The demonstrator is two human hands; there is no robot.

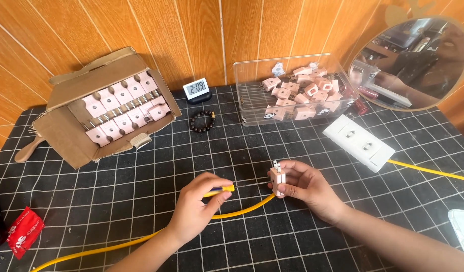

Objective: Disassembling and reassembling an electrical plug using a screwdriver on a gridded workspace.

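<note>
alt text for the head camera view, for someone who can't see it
Over a black gridded mat, a person's right hand holds a small pink plug adapter, and the left hand grips a yellow-handled tool above a yellow cable. Behind sit a cardboard box and a clear bin of adapters.

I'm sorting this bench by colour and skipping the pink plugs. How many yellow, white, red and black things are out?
Yellow: 2, the cable and the tool in the left hand
White: 1, socket block
Red: 1, packet
Black: 1, bead bracelet
Total: 5

Bright even light, sharp, edges warped
</note>
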